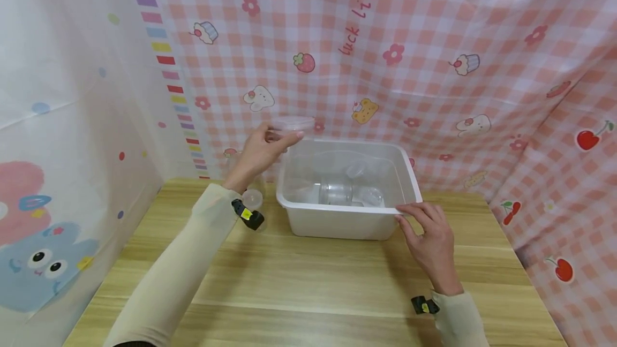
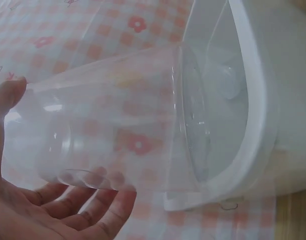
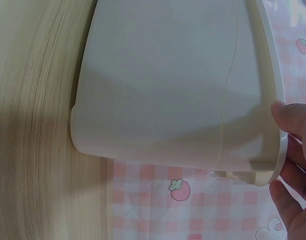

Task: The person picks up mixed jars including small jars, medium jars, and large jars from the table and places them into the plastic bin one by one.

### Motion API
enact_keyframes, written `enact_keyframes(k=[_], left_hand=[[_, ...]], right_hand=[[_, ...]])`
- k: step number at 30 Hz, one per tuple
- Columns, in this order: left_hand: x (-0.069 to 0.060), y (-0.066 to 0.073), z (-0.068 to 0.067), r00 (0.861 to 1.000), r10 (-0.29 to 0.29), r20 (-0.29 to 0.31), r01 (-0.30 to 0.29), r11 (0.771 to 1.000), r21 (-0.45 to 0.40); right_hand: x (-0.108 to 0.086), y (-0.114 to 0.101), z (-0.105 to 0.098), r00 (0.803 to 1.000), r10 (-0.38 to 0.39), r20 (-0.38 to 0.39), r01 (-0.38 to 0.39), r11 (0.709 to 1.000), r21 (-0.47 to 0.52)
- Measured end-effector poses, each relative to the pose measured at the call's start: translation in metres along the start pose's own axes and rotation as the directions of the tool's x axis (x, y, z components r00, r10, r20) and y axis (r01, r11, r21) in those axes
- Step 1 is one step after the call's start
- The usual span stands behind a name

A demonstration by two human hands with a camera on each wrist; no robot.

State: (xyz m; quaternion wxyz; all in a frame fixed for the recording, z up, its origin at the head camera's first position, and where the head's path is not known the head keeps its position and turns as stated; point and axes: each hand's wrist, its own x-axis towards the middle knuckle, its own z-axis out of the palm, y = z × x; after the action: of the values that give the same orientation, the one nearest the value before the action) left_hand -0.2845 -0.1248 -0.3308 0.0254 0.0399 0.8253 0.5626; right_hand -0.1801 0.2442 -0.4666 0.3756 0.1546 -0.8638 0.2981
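Observation:
A clear plastic cup [image 1: 291, 123] is held in my left hand [image 1: 260, 154] above the back left corner of a white plastic bin [image 1: 337, 222]. In the left wrist view, thumb and fingers lie around the base end of the cup [image 2: 113, 115], and its wide rim is turned toward the bin [image 2: 263, 100]. My right hand [image 1: 429, 237] pinches the bin's rim at the front right corner. The right wrist view shows that hand [image 3: 298, 155] at the rim, beside the bin's outer wall [image 3: 163, 90]. Inside the bin lie several clear plastic containers [image 1: 336, 194].
Beside the bin, partly behind my left wrist, stands another clear container [image 1: 253, 198], its shape mostly hidden. The bin rests on a wood-grain table [image 1: 289, 288]. A pink checked cloth [image 1: 337, 90] hangs right behind it, and a white printed cloth [image 1: 82, 111] is at the left.

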Motion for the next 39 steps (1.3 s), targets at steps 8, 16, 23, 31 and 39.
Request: enact_keyframes(k=[8, 16, 23, 31, 39], left_hand=[[0.005, 0.002, 0.012, 0.997, -0.075, 0.026, 0.073, 0.996, 0.057], [0.006, -0.005, 0.018, 0.994, -0.107, 0.019, 0.1, 0.968, 0.228], [0.003, -0.015, 0.012, 0.999, -0.017, -0.04, 0.026, 0.971, 0.236], [-0.004, -0.028, -0.001, 0.993, 0.084, -0.08, -0.061, 0.967, 0.247], [-0.009, -0.043, -0.012, 0.977, 0.194, -0.083, -0.156, 0.929, 0.336]], right_hand=[[0.0, 0.0, -0.002, 1.0, 0.017, 0.019, -0.017, 1.0, -0.004], [0.0, 0.0, -0.001, 1.0, 0.013, 0.007, -0.013, 1.0, 0.001], [0.0, 0.001, -0.001, 1.0, 0.002, 0.004, -0.002, 1.0, 0.004], [0.0, 0.001, -0.001, 1.0, 0.012, 0.001, -0.012, 1.0, 0.004], [0.0, 0.0, -0.001, 1.0, 0.009, 0.001, -0.009, 1.0, 0.01]])
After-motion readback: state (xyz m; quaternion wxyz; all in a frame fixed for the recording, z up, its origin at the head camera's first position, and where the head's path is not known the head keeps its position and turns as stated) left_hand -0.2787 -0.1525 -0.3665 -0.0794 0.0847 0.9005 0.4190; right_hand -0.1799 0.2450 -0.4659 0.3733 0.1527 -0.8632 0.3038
